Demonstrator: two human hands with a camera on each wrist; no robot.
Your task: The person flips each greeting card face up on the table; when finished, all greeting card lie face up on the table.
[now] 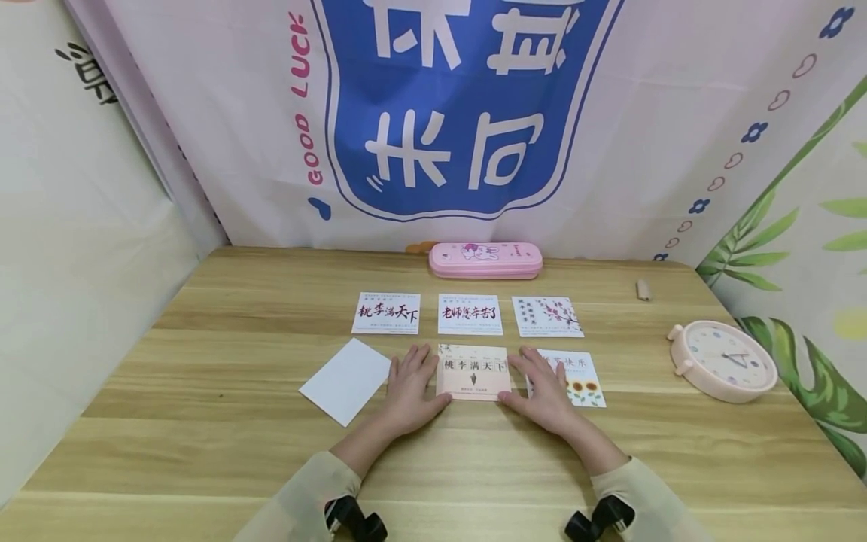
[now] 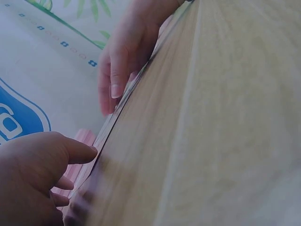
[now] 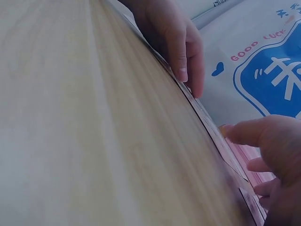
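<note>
A beige card [image 1: 473, 382] with dark characters lies flat on the wooden table between both hands. At its left edge rests my left hand [image 1: 411, 391], fingers spread and thumb at the lower left corner. My right hand [image 1: 542, 393] touches the card's right side, its thumb at the lower right corner, and covers part of a sunflower card [image 1: 585, 388]. A blank white card [image 1: 347, 382] lies askew beside the left hand. In the left wrist view, the left thumb [image 2: 82, 149] reaches toward the card's edge; the right wrist view has the right thumb [image 3: 242, 133] extended likewise.
Behind stand in a row two cards with red writing [image 1: 385, 313] [image 1: 470, 315] and a blossom card [image 1: 549, 316], all lying flat. A pink pencil case [image 1: 485, 260] sits at the back edge. To the right are a small eraser-like piece [image 1: 643, 290] and a pink clock [image 1: 723, 361].
</note>
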